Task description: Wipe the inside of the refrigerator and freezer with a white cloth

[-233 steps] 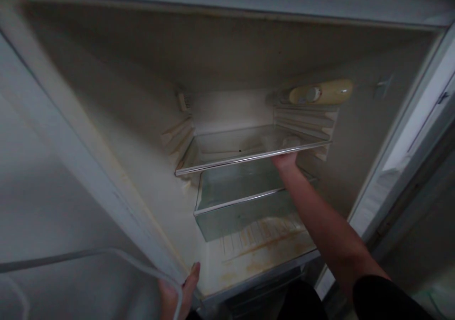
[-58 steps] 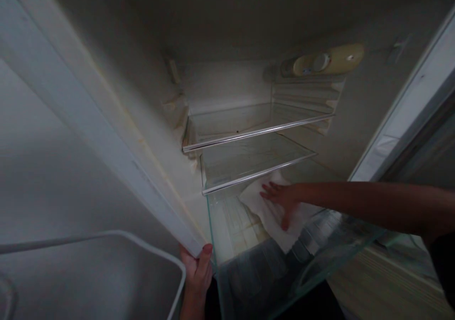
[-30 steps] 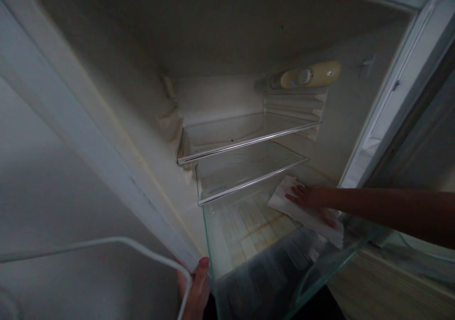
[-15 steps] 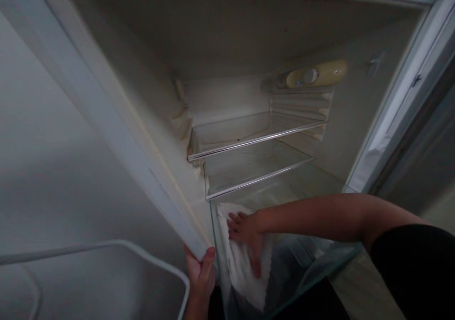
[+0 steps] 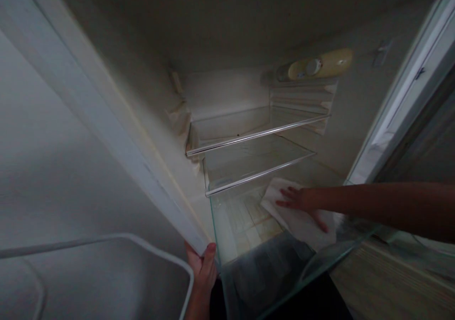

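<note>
I look into an open, empty fridge. My right hand [image 5: 302, 202] lies flat, fingers spread, on a white cloth [image 5: 302, 223] that rests on a pulled-out glass shelf [image 5: 320, 263] at the bottom right. My left hand [image 5: 203, 269] grips the lower edge of the fridge's left wall [image 5: 156, 187], thumb on the front. Under the glass, the stained fridge floor [image 5: 249, 220] shows.
Two more glass shelves [image 5: 256, 132] [image 5: 259, 168] sit in their slots above. A yellowish thermostat housing [image 5: 320, 66] is at the upper right wall. The open door with a white wire rail [image 5: 106, 239] is at left. Wooden floor [image 5: 391, 282] lies at lower right.
My right hand has slid the cloth from the shelf's left front to its right side. The left hand has kept its grip.
</note>
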Motion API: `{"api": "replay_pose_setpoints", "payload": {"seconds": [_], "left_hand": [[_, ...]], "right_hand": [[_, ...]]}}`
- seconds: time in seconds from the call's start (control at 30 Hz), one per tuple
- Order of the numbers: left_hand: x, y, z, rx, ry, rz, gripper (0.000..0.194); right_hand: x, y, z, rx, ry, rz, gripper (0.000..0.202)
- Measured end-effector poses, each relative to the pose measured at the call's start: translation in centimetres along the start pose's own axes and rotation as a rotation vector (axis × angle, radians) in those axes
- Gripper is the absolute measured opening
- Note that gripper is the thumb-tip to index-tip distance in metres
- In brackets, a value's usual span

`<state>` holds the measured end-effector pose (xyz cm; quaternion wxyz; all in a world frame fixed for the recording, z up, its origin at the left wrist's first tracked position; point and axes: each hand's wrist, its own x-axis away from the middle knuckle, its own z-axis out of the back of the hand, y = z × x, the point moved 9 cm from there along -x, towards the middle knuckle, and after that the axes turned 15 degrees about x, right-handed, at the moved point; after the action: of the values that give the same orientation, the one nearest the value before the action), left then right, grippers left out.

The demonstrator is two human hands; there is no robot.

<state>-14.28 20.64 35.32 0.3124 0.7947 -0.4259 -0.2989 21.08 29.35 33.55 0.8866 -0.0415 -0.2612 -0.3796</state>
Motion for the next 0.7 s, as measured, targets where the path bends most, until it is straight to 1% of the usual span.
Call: {"api": "replay_pose_setpoints", "payload": {"seconds": [0.03,0.07,0.1,0.13,0.17,0.2,0.27,0.33,0.43,0.53,0.6,0.7], "left_hand": [[-0.1,-0.2,0.3,0.01,-0.001,0.0,0.067],[-0.3,-0.4,0.6,0.018,0.004,-0.001,0.068],[-0.4,-0.6,0.9,0.02,0.007,0.004,0.069],[-0.5,-0.9,1.1,0.022,0.005,0.018,0.07],[-0.6,-1.1,1.2,0.026,0.004,0.031,0.071],[-0.6,-1.2,1.2,0.03,0.003,0.043,0.072],[-0.5,-1.2,1.1,0.038,0.009,0.056,0.072],[-0.3,-0.8,0.7,0.048,0.021,0.044,0.073],[0.1,-0.2,-0.1,0.062,0.011,0.025,0.071],[0.3,0.3,-0.4,0.048,0.021,0.005,0.068],[0.3,0.4,-0.6,0.031,0.018,0.01,0.069],[0.3,0.4,-0.7,0.041,0.012,0.022,0.071]], "right_hand": [[1.5,2.9,-1.8,-0.035,-0.03,-0.129,0.193],[3.0,5.0,-3.3,-0.094,-0.03,-0.192,0.193],[4.2,6.4,-4.3,-0.131,-0.027,-0.228,0.193],[5.2,7.4,-5.1,-0.145,-0.032,-0.248,0.194],[5.9,7.7,-5.4,-0.144,-0.044,-0.243,0.195],[6.2,7.5,-5.5,-0.13,-0.063,-0.228,0.197],[6.0,5.7,-4.5,-0.104,-0.093,-0.183,0.197],[4.9,2.8,-2.5,-0.095,-0.088,-0.123,0.194],[2.5,-1.6,0.7,-0.054,-0.065,-0.007,0.19],[-0.1,-4.7,3.3,-0.037,-0.036,0.085,0.181],[-1.9,-6.7,4.8,-0.022,-0.006,0.142,0.178],[-4.1,-10.4,6.6,0.026,0.025,0.252,0.176]]}}
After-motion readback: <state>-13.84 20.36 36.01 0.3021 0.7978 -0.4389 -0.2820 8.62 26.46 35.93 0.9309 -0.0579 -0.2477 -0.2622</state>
